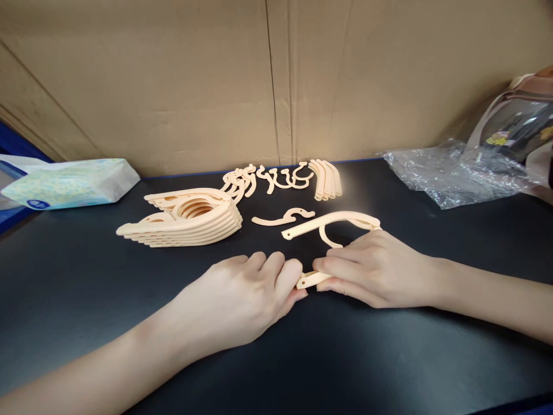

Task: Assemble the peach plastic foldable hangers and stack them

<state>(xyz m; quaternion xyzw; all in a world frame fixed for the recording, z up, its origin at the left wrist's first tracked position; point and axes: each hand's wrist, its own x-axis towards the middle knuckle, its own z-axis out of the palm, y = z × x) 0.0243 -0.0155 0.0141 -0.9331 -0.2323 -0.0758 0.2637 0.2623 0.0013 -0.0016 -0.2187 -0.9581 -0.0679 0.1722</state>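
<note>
Both hands are on one cream plastic folding hanger [332, 222], whose long curved arm reaches up and left from the right hand. My right hand [371, 268] wraps round its middle, hiding much of it. My left hand [254, 294] is closed at the near tip of its lower arm; whether it pinches a further small part there is hidden. Just beyond lies a loose hanger hook piece [283, 218]. To the left, several folded hangers [194, 227] are stacked flat on the black table [268, 380].
Several loose hooks [283, 178] and a bundle of hanger arms [326, 180] lie at the back middle. A tissue pack [73, 183] sits far left. Crumpled clear plastic [453, 173] and a transparent bag [518, 124] are at right. A cardboard wall [194, 86] rises behind.
</note>
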